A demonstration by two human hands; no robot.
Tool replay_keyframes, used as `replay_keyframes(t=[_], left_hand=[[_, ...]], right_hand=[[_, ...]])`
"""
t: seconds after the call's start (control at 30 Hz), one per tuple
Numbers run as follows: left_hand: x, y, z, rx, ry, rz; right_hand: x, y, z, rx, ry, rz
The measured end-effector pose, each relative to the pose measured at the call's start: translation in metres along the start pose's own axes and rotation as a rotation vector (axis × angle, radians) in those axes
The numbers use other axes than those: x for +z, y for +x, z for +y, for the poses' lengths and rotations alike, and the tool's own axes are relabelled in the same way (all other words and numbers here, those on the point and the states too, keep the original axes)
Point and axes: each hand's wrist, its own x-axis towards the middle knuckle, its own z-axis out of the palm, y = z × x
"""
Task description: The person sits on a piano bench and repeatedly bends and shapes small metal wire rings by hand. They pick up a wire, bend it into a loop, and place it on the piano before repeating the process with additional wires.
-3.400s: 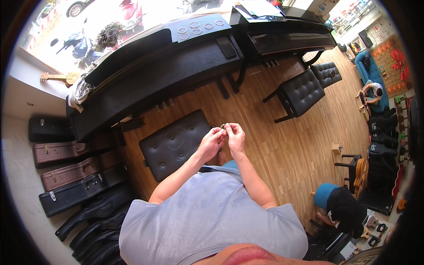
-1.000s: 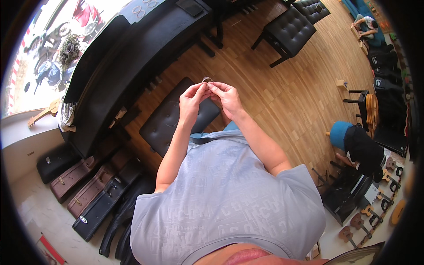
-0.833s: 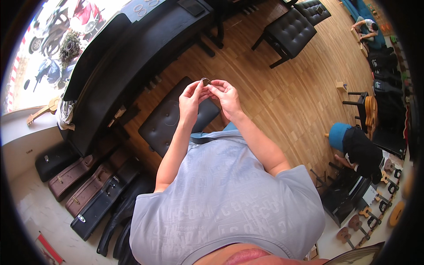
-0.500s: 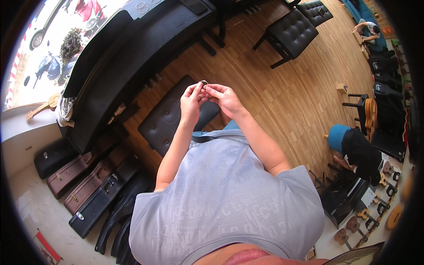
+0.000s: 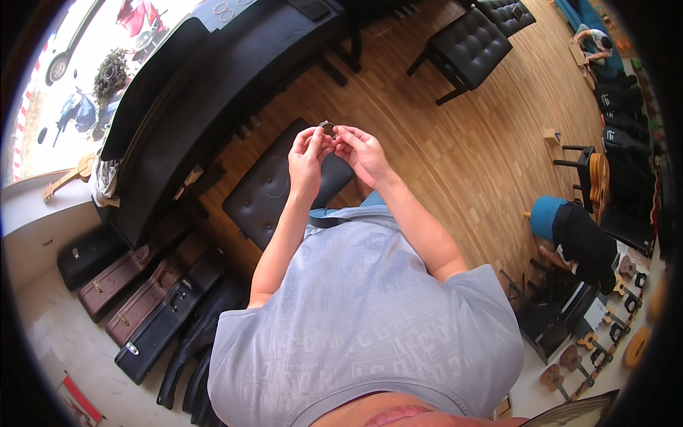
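My left hand (image 5: 306,162) and my right hand (image 5: 363,156) are raised close together over a black padded bench (image 5: 252,196). Fingertips and thumbs of both are pinched on a small, dark, thin round object (image 5: 327,128), like a ring or coil, whose details are too small to make out. A thin loop of wire or string lies on the bench seat behind my left hand.
A long black piano (image 5: 213,92) runs along the window, with rings (image 5: 225,14) on a light sheet. Instrument cases (image 5: 142,306) line the left. Tufted benches (image 5: 473,53) stand ahead-right. One person (image 5: 596,43) sits far right; another (image 5: 576,242) in black is lower right, near ukuleles (image 5: 590,340).
Since the oldest frame, my view has tilted and my hands sit higher in it. Over the last second my fingers shift slightly around the small object, still holding it.
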Motion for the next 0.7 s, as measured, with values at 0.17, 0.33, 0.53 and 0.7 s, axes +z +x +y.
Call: replay_keyframes(t=[0.17, 0.33, 0.53, 0.7], left_hand=[[0.017, 0.000, -0.007, 0.032, 0.031, -0.005], [0.046, 0.007, -0.026, 0.116, 0.115, -0.002], [0.079, 0.017, -0.063, 0.265, 0.309, -0.065], [0.109, 0.020, -0.087, 0.352, 0.462, -0.113]], right_hand=[[-0.022, 0.003, -0.005, -0.076, -0.055, 0.225], [-0.037, -0.008, -0.027, -0.216, -0.212, 0.231], [-0.061, -0.005, -0.055, -0.290, -0.267, 0.295], [-0.087, 0.001, -0.075, -0.320, -0.232, 0.299]])
